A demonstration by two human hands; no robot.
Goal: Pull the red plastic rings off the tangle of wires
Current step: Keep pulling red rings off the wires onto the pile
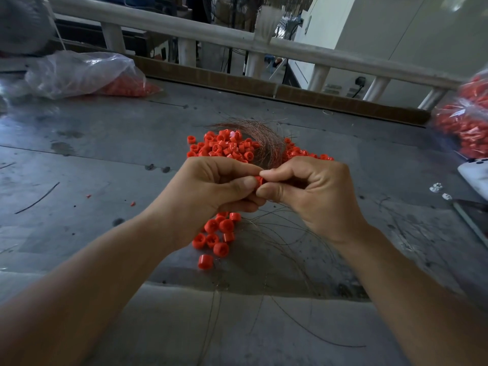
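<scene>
My left hand (pixel 219 186) and my right hand (pixel 309 191) meet above the grey table, and both pinch one small red ring (pixel 260 180) between thumb and fingers. A bundle of thin coppery wires (pixel 264 138) arcs up just behind my hands, and more loose strands trail down toward me. Behind the hands lies a heap of red rings (pixel 224 147). A smaller group of red rings (pixel 216 235) sits below my left hand.
A clear plastic bag (pixel 79 73) holding red rings lies at the far left. Another bag of red rings (pixel 464 120) sits at the right edge, with a white object (pixel 475 175) below it. A white railing (pixel 211 33) runs along the table's far side.
</scene>
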